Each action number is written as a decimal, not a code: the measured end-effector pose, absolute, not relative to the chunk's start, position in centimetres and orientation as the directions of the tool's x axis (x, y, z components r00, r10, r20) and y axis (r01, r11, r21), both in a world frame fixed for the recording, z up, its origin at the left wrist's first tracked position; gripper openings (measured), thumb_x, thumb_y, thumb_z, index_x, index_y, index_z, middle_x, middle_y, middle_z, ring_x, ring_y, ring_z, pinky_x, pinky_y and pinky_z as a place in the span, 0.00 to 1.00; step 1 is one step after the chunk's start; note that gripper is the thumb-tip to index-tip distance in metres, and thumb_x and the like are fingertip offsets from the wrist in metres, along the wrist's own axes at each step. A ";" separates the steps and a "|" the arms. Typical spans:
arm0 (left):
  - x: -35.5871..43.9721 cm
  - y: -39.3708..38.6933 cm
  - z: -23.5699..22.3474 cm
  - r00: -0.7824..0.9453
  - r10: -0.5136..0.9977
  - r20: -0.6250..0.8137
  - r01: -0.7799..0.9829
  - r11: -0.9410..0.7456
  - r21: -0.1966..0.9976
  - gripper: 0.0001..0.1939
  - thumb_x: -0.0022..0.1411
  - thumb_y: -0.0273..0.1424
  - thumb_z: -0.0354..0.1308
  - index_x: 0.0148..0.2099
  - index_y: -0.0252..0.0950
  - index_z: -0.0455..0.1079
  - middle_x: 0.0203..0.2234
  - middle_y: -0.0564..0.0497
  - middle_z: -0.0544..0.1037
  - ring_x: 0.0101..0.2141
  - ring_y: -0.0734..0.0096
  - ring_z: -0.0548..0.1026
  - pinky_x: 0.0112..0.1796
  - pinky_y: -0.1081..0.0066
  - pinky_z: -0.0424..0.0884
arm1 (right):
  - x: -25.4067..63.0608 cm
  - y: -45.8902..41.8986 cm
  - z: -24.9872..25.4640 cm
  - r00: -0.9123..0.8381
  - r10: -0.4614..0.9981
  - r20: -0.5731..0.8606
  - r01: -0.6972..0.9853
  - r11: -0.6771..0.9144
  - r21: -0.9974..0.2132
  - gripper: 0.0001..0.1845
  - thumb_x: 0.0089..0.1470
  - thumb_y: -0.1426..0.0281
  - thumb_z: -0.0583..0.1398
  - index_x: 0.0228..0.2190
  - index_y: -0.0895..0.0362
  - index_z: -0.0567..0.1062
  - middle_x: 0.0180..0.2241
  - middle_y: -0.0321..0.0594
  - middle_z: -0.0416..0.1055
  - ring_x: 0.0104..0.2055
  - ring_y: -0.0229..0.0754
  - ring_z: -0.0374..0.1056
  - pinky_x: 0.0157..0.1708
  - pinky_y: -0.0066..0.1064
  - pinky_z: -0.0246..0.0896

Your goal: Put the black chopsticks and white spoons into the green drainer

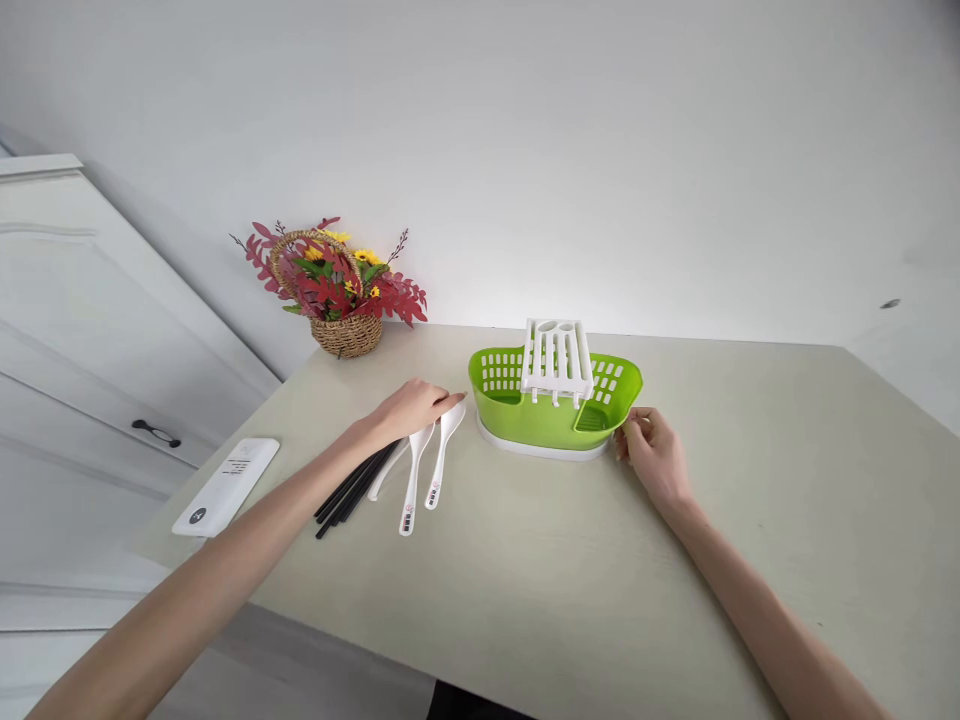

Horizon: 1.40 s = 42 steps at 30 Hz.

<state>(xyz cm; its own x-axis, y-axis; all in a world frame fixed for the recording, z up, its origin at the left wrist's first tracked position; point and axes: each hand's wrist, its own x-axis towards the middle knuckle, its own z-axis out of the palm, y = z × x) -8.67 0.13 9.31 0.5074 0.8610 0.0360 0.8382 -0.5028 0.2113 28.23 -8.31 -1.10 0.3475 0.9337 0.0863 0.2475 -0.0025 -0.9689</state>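
My left hand [412, 408] reaches over the upper ends of two white spoons. Its fingers are closed at the bowl of the right-hand spoon [450, 420], partly covering it. The other spoon [411, 490] lies beside it, its bowl partly under my hand. Several black chopsticks [356, 490] and a curved white utensil [388, 470], its upper end hidden, lie left of the spoons. My right hand [656, 455] has its fingers curled against the right end of a green basket [540, 420]. A white slotted rack [557, 360] with small hooks sits across the basket's middle.
A wicker basket [346, 336] of red leaves and yellow flowers stands at the table's back left. A white box [227, 487] lies at the left edge. A white cabinet [97, 330] adjoins the table [570, 590] on the left; a wall rises behind.
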 end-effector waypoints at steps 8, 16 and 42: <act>-8.5 0.1 8.3 0.505 0.863 0.002 0.840 -0.492 0.226 0.32 0.75 0.47 0.47 0.21 0.39 0.68 0.15 0.50 0.70 0.19 0.70 0.63 0.29 0.66 0.53 | 28.2 -8.4 -0.9 0.351 0.932 0.094 0.254 0.002 -0.967 0.12 0.58 0.57 0.59 0.37 0.52 0.69 0.23 0.32 0.73 0.22 0.39 0.65 0.26 0.31 0.59; -8.2 -0.2 7.7 0.520 0.854 0.001 0.833 -0.507 0.224 0.31 0.76 0.46 0.47 0.21 0.38 0.68 0.14 0.50 0.70 0.18 0.71 0.62 0.28 0.66 0.51 | 28.2 -8.4 -1.0 0.347 0.933 0.091 0.258 -0.002 -0.966 0.11 0.59 0.58 0.58 0.38 0.52 0.69 0.24 0.32 0.72 0.23 0.39 0.65 0.25 0.31 0.58; -8.2 -1.1 5.5 0.522 0.853 0.016 0.850 -0.521 0.082 0.32 0.77 0.47 0.45 0.25 0.38 0.75 0.21 0.43 0.79 0.22 0.64 0.73 0.28 0.65 0.51 | 28.2 -8.4 -0.9 0.350 0.933 0.080 0.260 -0.015 -0.966 0.07 0.58 0.62 0.57 0.37 0.52 0.69 0.24 0.32 0.72 0.22 0.38 0.65 0.26 0.31 0.58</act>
<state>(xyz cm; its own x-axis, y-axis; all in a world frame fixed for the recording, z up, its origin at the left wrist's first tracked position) -8.16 -1.06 5.51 0.5216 0.8531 0.0160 0.8496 -0.5210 0.0822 28.23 -8.36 -0.89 0.3504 0.9332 0.0799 0.2598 -0.0149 -0.9655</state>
